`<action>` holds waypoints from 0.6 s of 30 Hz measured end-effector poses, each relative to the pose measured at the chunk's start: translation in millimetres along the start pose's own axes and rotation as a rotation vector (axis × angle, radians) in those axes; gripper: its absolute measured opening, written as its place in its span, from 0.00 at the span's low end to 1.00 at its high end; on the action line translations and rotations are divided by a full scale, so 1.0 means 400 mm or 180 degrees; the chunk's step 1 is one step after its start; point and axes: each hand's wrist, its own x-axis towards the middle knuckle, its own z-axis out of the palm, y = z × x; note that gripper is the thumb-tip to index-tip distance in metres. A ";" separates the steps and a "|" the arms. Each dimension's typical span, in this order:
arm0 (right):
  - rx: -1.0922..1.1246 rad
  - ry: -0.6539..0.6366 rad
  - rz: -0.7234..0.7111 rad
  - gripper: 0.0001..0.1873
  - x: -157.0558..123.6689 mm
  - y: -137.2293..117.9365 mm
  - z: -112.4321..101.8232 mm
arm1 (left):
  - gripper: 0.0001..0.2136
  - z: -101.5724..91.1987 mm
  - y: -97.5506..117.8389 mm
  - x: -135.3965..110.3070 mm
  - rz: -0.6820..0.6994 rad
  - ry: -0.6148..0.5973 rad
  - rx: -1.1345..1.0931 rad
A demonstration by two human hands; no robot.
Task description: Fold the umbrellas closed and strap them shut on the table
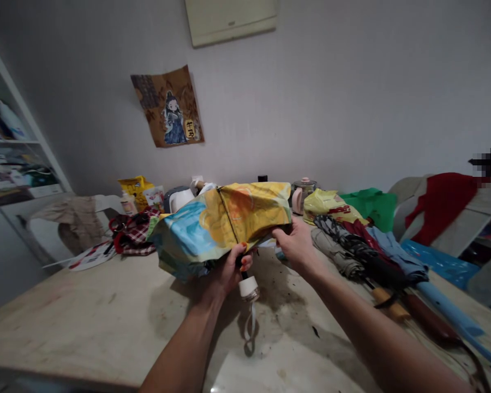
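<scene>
A yellow, orange and light-blue folding umbrella (200,224) is held over the table, its canopy partly spread and loose. Its white handle (249,289) points toward me, with a white wrist strap (250,325) hanging from the end. My left hand (231,266) is closed around the dark shaft just above the handle, partly under the canopy. At the canopy's right edge, the thumb and fingers of my right hand (297,243) pinch the fabric. Some of those fingertips are hidden behind the cloth.
Several folded umbrellas (364,251) lie along the table's right side. Behind them are a yellow plastic bag (327,206), a green bag (372,204) and a glass pot (305,191). Plaid cloth (137,232) and a hand fan (92,257) lie at left. Chairs flank the table (106,316).
</scene>
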 end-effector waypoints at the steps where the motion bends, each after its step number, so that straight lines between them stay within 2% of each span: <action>1: 0.0047 -0.0082 0.0030 0.05 -0.002 -0.004 0.000 | 0.13 0.001 0.002 0.001 0.0059 0.0045 -0.0056; 5: 0.0326 -0.0855 0.0244 0.12 -0.011 -0.018 0.003 | 0.12 0.002 0.023 0.005 0.0204 0.0140 -0.0323; 7: 0.0303 -0.1002 0.0265 0.13 -0.011 -0.014 0.004 | 0.12 0.000 0.031 0.005 0.0156 0.0144 -0.0379; 8: 0.0175 -0.0892 0.0190 0.14 -0.009 -0.008 0.004 | 0.12 -0.002 0.033 0.005 0.0149 0.0147 -0.0392; 10: -0.0337 -0.0363 -0.0158 0.11 -0.003 0.009 0.001 | 0.11 -0.005 0.033 0.004 0.0162 0.0135 -0.0399; 12: -0.1042 0.0312 -0.0781 0.07 0.003 0.030 -0.005 | 0.12 -0.005 0.028 0.003 0.0168 0.0114 -0.0404; 14: -0.1738 0.0719 -0.1518 0.15 0.009 0.049 -0.012 | 0.12 -0.003 0.023 0.002 0.0167 0.0114 -0.0402; 16: -0.2195 0.0728 -0.2115 0.18 0.013 0.064 -0.017 | 0.12 0.001 0.020 0.000 0.0158 0.0102 -0.0397; 18: -0.2378 0.0595 -0.2500 0.20 0.014 0.075 -0.020 | 0.12 0.005 0.021 -0.003 0.0092 0.0072 -0.0385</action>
